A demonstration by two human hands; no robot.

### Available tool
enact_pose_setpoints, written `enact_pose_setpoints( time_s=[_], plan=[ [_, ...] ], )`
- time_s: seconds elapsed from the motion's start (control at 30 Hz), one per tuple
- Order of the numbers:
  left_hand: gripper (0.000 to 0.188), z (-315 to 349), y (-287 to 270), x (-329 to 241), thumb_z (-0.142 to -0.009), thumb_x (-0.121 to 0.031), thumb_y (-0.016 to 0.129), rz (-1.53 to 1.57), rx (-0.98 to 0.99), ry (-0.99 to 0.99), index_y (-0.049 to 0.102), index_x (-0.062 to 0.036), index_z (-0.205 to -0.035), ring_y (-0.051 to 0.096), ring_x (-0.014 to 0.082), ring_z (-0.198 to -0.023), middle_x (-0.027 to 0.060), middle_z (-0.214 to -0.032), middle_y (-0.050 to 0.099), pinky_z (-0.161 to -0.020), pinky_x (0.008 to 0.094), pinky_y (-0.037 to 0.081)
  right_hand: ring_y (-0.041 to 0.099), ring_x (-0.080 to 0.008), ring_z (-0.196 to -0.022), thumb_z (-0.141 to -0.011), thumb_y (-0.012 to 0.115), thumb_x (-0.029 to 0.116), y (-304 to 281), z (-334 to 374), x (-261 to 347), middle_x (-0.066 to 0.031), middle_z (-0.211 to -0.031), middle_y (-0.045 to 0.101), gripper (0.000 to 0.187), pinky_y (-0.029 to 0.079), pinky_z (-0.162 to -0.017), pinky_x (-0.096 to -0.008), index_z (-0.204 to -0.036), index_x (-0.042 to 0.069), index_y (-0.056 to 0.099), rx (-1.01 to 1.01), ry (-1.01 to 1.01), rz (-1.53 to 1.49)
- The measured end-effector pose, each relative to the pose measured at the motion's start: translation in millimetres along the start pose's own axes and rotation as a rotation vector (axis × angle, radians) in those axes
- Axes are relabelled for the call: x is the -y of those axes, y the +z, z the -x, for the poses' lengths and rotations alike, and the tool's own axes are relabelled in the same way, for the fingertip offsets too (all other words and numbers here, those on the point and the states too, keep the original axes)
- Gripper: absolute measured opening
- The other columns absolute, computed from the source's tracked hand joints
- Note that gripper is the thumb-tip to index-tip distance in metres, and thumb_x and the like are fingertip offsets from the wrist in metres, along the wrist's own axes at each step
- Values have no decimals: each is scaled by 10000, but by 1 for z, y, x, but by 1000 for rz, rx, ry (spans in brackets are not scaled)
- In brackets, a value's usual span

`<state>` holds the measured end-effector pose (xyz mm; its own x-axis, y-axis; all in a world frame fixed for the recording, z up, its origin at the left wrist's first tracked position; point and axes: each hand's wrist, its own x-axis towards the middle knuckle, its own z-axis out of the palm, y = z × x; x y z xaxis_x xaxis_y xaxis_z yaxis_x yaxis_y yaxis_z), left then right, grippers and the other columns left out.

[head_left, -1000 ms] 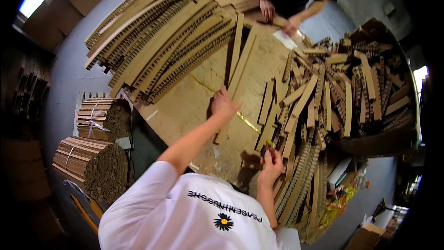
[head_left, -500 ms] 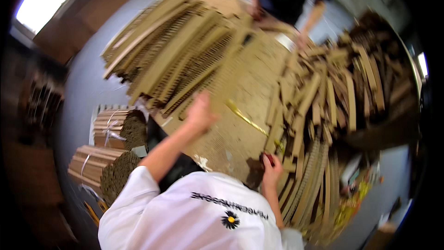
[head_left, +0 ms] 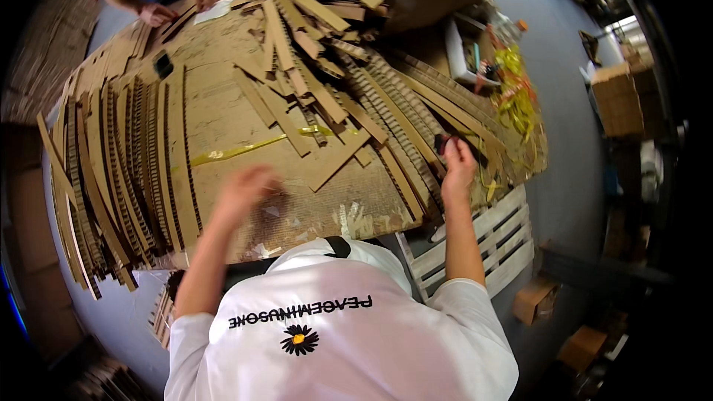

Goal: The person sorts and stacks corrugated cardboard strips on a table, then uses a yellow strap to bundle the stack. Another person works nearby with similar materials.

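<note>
My left hand [head_left: 249,189], blurred by motion, is over the near part of the cardboard-covered table [head_left: 215,111]; its fingers are too smeared to read. It lies between a row of long honeycomb cardboard strips [head_left: 122,171] on the left and a loose strip [head_left: 339,161]. My right hand [head_left: 459,171] is closed on a small dark object [head_left: 443,142], whose kind I cannot make out. That hand is at the near right, beside long curved corrugated strips [head_left: 397,115]. A yellow plastic band [head_left: 249,151] lies across the middle of the table.
Across the table a co-worker's hands [head_left: 158,15] are near a strip. Jumbled cardboard strips [head_left: 286,30] are piled at the far middle. To the right are a white box [head_left: 462,48] and tangled yellow strapping [head_left: 516,96]. A white slatted pallet [head_left: 486,241] stands below the table's near edge.
My view has swung to the right. My left hand has come away from the left-hand strips toward the table's near middle. The right hand still grips the small dark object.
</note>
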<state>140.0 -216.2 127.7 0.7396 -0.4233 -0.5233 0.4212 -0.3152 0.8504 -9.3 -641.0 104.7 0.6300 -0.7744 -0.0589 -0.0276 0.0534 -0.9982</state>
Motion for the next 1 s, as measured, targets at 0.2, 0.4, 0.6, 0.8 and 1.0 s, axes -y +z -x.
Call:
enact_pose_setpoints(
  time_s=[0.2, 0.4, 0.6, 0.8, 1.0],
  plan=[
    [611, -65, 234, 48, -980, -356, 696, 160, 505, -251, 527, 88, -1363, 668, 147, -955, 120, -1089, 676, -782, 277, 548, 652, -114, -925, -1028, 632, 168, -55, -58, -24, 2, -1036, 707, 151, 498, -845, -270, -1090, 43, 689, 138, 68, -320],
    [799, -68, 307, 24, -894, -554, 743, -7, 19, -209, 530, 70, -1347, 628, 251, -1078, 163, -1191, 640, -846, 402, 533, 649, -114, -894, -1013, 639, 154, -77, -81, -47, -12, -1002, 711, 177, 490, -855, -259, -1095, 11, 703, 306, 195, -114],
    [653, -68, 291, 39, -920, -497, 738, 705, 257, -320, 558, -9, -1316, 659, 264, -1066, 142, -1141, 671, -855, 413, 577, 628, -98, -867, -984, 659, 159, -65, -22, -34, -13, -980, 695, 193, 487, -817, -245, -1094, 4, 689, 556, 403, -156],
    [716, -25, 292, 8, -981, -538, 620, 1040, 493, -305, 425, -47, -1464, 603, 276, -1238, 134, -1382, 580, -1037, 462, 533, 643, -118, -880, -1001, 637, 146, -64, 18, 11, -29, -1007, 707, 185, 497, -845, -264, -1120, 12, 681, 534, 421, -303],
    [744, 37, 289, -32, -969, -558, 627, 1125, 700, -330, 415, -56, -1476, 561, 266, -1301, 113, -1423, 557, -1084, 481, 491, 669, -151, -949, -1023, 609, 158, -79, 50, 98, -60, -1056, 709, 183, 519, -887, -310, -1118, 8, 657, 558, 499, -347]
  ],
)
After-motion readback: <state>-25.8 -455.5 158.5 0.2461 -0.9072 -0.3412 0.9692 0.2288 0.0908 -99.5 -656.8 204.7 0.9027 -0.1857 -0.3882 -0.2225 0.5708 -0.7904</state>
